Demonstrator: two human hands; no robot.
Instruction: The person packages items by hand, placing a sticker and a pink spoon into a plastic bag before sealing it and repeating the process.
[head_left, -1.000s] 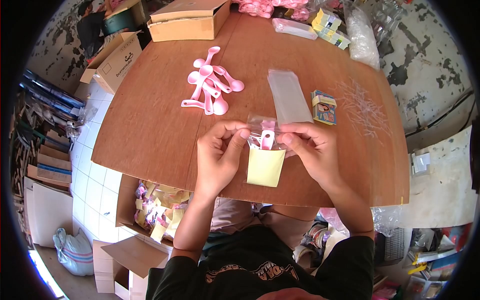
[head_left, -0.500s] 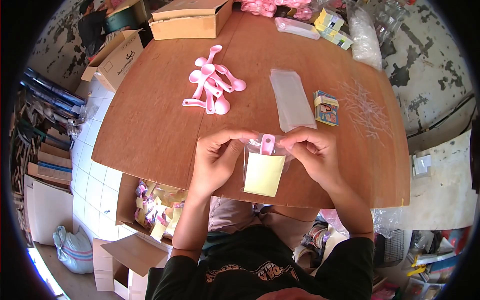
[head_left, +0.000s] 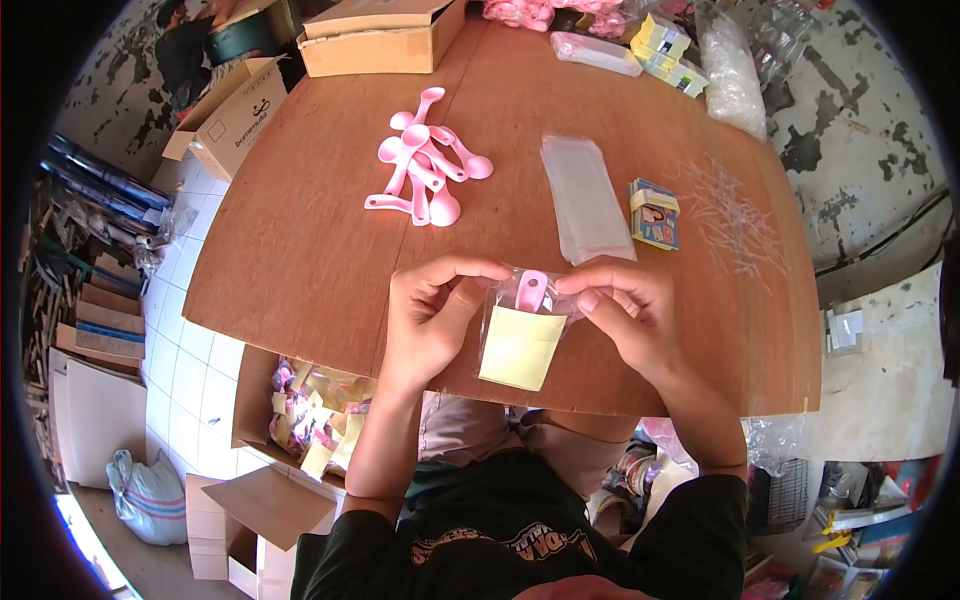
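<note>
I see brown wooden table point(head_left: 300, 250), near edge rounded. White tiled floor point(head_left: 190, 370) at left, peeling wall point(head_left: 860, 130) at right.

Left hand point(head_left: 430, 320) and right hand point(head_left: 625, 315) both pinch top of clear bag point(head_left: 497, 312), held over near table edge. Yellow card point(head_left: 520, 350) and pink spoon handle point(head_left: 531, 290) inside.

Open wood left of hands, up to pink spoon pile point(head_left: 425, 160). Empty sleeve stack point(head_left: 585, 200) and small printed box point(head_left: 652, 213) just beyond right hand. Open carton point(head_left: 255, 400) of packed bags under near edge.

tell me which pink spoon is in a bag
The pink spoon in the clear bag with the yellow card, held by left hand and right hand; the other spoons lie loose in a pile farther up the table.
</note>
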